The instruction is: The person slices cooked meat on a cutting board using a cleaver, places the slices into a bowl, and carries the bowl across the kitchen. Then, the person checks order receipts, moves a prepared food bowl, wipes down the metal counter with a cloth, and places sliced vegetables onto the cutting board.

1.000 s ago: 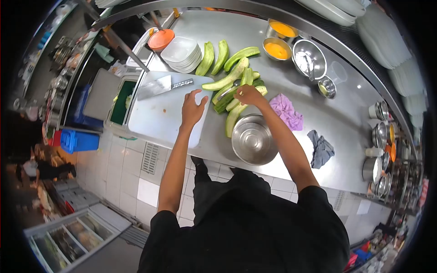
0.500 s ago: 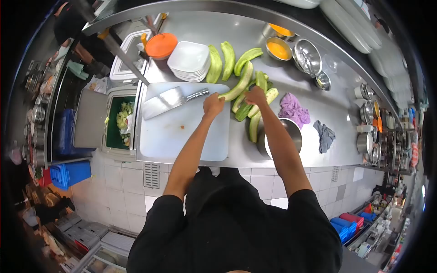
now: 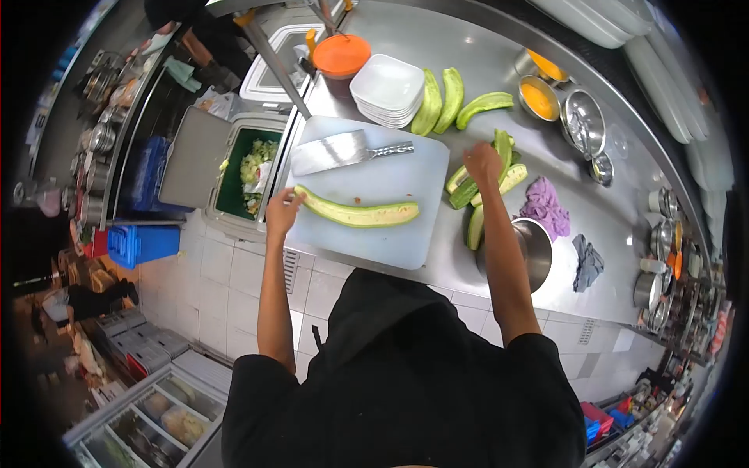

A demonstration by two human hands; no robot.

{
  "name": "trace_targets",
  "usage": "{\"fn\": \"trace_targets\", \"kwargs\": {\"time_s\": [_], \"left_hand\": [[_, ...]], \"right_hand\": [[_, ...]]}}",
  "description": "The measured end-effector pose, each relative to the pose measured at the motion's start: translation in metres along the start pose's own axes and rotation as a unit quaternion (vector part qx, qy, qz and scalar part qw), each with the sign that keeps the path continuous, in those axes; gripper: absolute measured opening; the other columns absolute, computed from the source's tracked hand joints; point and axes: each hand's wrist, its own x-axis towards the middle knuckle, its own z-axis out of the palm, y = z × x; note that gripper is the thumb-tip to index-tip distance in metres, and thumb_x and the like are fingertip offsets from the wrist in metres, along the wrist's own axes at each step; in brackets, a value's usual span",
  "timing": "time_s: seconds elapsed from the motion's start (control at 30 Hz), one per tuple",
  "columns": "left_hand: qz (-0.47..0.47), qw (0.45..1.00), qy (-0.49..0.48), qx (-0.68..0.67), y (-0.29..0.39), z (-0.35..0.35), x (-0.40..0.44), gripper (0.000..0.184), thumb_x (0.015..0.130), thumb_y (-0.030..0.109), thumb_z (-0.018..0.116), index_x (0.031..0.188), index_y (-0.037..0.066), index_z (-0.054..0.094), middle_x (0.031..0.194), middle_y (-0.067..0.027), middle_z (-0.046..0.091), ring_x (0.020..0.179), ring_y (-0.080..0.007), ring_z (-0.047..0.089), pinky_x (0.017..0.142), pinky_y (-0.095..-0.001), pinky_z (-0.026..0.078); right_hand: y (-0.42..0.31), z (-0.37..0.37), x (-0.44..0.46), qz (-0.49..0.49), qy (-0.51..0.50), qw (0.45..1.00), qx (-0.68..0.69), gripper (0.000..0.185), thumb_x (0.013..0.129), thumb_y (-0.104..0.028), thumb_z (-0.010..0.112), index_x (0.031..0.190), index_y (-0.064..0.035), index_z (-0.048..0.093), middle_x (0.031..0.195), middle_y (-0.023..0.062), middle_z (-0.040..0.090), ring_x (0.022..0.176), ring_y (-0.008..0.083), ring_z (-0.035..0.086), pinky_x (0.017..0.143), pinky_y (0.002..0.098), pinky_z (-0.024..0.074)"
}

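A long, pale green, cucumber-like gourd half (image 3: pixel 363 216) lies lengthwise on the white cutting board (image 3: pixel 390 181). At its left end, the thumb and fingers of my left hand (image 3: pixel 282 212) close on the tip. My right hand (image 3: pixel 483 162) is over a pile of similar gourd pieces (image 3: pixel 512 179) right of the board, fingers curled on one of them; the grip is partly hidden. A broad-bladed cleaver (image 3: pixel 331 153) rests at the board's far side, handle to the right. Several more gourd pieces (image 3: pixel 451 100) lie beyond the board.
Stacked white dishes (image 3: pixel 388 82) and an orange-lidded tub (image 3: pixel 342 56) stand at the far left. Right are a steel pot (image 3: pixel 538 253), purple cloth (image 3: pixel 546 207), grey cloth (image 3: pixel 588 264) and steel bowls (image 3: pixel 583 121). A bin of scraps (image 3: pixel 257 168) adjoins the counter's left edge.
My left hand has moved left and nearer with the gourd half, which now lies across the board. My right hand remains at the pile. The camera view has turned.
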Motion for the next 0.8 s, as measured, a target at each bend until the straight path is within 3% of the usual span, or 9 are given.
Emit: {"fn": "trace_targets", "kwargs": {"time_s": [0.13, 0.2, 0.23, 0.4, 0.57, 0.63, 0.67, 0.73, 0.8], "left_hand": [[0.031, 0.995, 0.088, 0.043, 0.016, 0.004, 0.001, 0.031, 0.084, 0.032, 0.07, 0.107, 0.01, 0.067, 0.09, -0.0114, 0.067, 0.076, -0.0237, 0.066, 0.066, -0.0363, 0.049], [0.075, 0.968, 0.156, 0.182, 0.05, 0.021, -0.018, 0.037, 0.084, 0.035, 0.069, 0.112, 0.013, 0.061, 0.109, -0.0141, 0.061, 0.094, -0.0294, 0.063, 0.075, -0.0401, 0.05], [0.004, 0.976, 0.1, 0.194, 0.069, 0.028, -0.027, 0.054, 0.082, 0.044, 0.071, 0.12, 0.011, 0.053, 0.114, -0.016, 0.055, 0.1, -0.0345, 0.061, 0.081, -0.0443, 0.049], [-0.095, 0.976, 0.1, 0.166, 0.092, 0.078, -0.045, 0.082, 0.075, 0.053, 0.074, 0.131, 0.005, 0.037, 0.108, -0.0187, 0.05, 0.098, -0.0408, 0.06, 0.083, -0.0484, 0.05], [-0.103, 0.98, 0.129, 0.111, 0.078, 0.094, -0.04, 0.089, 0.07, 0.035, 0.08, 0.135, 0.01, 0.025, 0.123, -0.0207, 0.033, 0.097, -0.0432, 0.059, 0.084, -0.0507, 0.05], [-0.106, 0.979, 0.161, 0.072, 0.074, 0.097, -0.038, 0.091, 0.067, 0.028, 0.081, 0.134, 0.012, 0.023, 0.123, -0.0208, 0.031, 0.097, -0.0442, 0.058, 0.086, -0.0511, 0.05], [-0.117, 0.977, 0.167, 0.054, 0.073, 0.093, -0.039, 0.091, 0.066, 0.025, 0.081, 0.134, 0.013, 0.022, 0.123, -0.021, 0.03, 0.098, -0.0448, 0.057, 0.087, -0.0512, 0.05], [-0.126, 0.972, 0.185, 0.069, 0.067, 0.085, -0.048, 0.093, 0.066, 0.025, 0.081, 0.135, 0.013, 0.02, 0.123, -0.0232, 0.031, 0.1, -0.0454, 0.056, 0.087, -0.0507, 0.049], [-0.167, 0.968, 0.181, 0.037, 0.069, 0.067, -0.055, 0.092, 0.066, 0.022, 0.079, 0.135, 0.012, 0.019, 0.124, -0.0269, 0.035, 0.102, -0.0469, 0.055, 0.089, -0.0493, 0.048]], "right_hand": [[-0.075, 0.008, -0.036, -0.281, 0.033, 0.947, 0.153, 0.024, 0.078, -0.023, 0.071, 0.099, -0.0104, 0.066, 0.092, 0.0102, 0.068, 0.086, 0.0347, 0.064, 0.077, 0.044, 0.0516], [-0.11, 0.014, -0.052, -0.437, -0.014, 0.886, 0.153, 0.02, 0.078, -0.016, 0.067, 0.097, -0.0099, 0.065, 0.098, 0.0142, 0.066, 0.087, 0.0326, 0.064, 0.076, 0.0449, 0.0509], [-0.122, 0.014, -0.06, -0.438, -0.017, 0.886, 0.152, 0.02, 0.078, -0.016, 0.067, 0.097, -0.0099, 0.065, 0.098, 0.0142, 0.066, 0.087, 0.0326, 0.064, 0.076, 0.0449, 0.0509], [-0.097, -0.015, -0.079, -0.197, -0.027, 0.957, 0.21, 0.015, 0.079, -0.015, 0.068, 0.091, -0.0081, 0.065, 0.085, 0.011, 0.068, 0.078, 0.031, 0.066, 0.071, 0.0435, 0.0528], [-0.041, -0.037, -0.098, -0.24, -0.046, 0.943, 0.226, 0.016, 0.077, -0.013, 0.067, 0.093, -0.0096, 0.067, 0.081, 0.0086, 0.069, 0.076, 0.0324, 0.066, 0.069, 0.041, 0.0529], [0.034, -0.045, -0.079, -0.231, 0.088, 0.938, 0.242, 0.02, 0.076, -0.011, 0.067, 0.096, -0.0103, 0.067, 0.085, 0.0067, 0.07, 0.078, 0.0319, 0.066, 0.071, 0.0397, 0.0525], [0.088, -0.045, -0.063, -0.117, 0.109, 0.952, 0.261, 0.028, 0.075, -0.014, 0.069, 0.102, -0.0098, 0.067, 0.091, 0.0105, 0.07, 0.086, 0.0329, 0.066, 0.074, 0.0405, 0.052], [0.199, -0.06, -0.038, -0.074, 0.152, 0.98, 0.106, 0.049, 0.07, -0.015, 0.075, 0.117, -0.0067, 0.063, 0.115, 0.0161, 0.066, 0.1, 0.0324, 0.065, 0.085, 0.0393, 0.0511], [0.278, -0.062, -0.024, 0.015, -0.072, 0.996, -0.042, 0.084, 0.065, -0.037, 0.085, 0.134, -0.0058, 0.049, 0.126, 0.0214, 0.059, 0.12, 0.0376, 0.054, 0.101, 0.0411, 0.0437]]}}
